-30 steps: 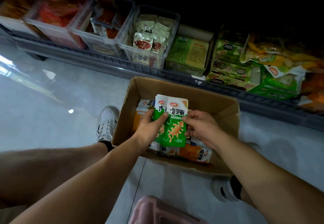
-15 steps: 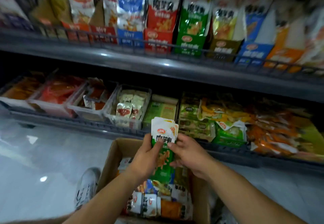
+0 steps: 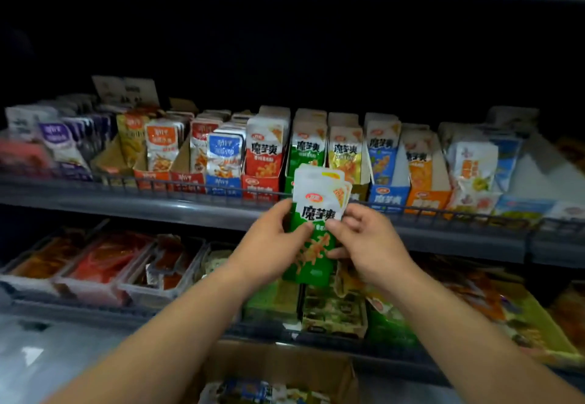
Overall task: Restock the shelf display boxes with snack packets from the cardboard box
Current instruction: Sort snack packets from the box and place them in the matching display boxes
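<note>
We are raising the green-and-white foil snack packets [image 3: 316,213] out of the brown cardboard box [image 3: 285,362], up before the green shelf display box [image 3: 288,182]; left hand [image 3: 272,245] and right hand [image 3: 367,242] are both pinching them, ready for slotting in.

Packet stack [image 3: 318,210] upright between left hand [image 3: 269,247] and right hand [image 3: 368,242], in front of the display boxes [image 3: 259,186] lined up on the middle shelf [image 3: 126,204]. Trays [image 3: 126,280] sit left on the lower shelf [image 3: 63,312]. Cardboard box [image 3: 285,362] below, centre.
</note>
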`<move>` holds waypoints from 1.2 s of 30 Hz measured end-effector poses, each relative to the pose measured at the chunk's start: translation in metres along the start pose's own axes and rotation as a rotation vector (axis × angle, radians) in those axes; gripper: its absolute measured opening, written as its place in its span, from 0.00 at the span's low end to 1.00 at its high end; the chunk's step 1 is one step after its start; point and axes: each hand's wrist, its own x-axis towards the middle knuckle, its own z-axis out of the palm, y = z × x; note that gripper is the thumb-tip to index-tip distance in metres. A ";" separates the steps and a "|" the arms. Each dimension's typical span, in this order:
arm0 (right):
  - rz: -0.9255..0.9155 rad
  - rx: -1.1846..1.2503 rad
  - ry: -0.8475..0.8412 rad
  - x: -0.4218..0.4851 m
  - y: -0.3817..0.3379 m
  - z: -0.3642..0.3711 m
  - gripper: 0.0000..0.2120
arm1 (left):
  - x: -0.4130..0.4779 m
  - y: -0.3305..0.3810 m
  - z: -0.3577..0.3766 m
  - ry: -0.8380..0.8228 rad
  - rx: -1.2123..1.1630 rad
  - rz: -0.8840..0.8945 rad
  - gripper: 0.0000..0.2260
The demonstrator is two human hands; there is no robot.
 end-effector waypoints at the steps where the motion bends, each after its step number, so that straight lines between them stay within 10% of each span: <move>1: -0.049 -0.025 0.024 0.013 -0.013 -0.002 0.06 | 0.013 0.013 -0.005 0.020 0.043 0.053 0.13; 11: -0.327 -0.149 0.152 0.125 -0.072 -0.004 0.04 | 0.118 0.075 -0.033 0.389 0.353 0.294 0.20; 36: -0.238 -0.448 0.017 0.142 -0.023 -0.003 0.07 | 0.110 0.021 -0.030 0.437 0.483 0.372 0.27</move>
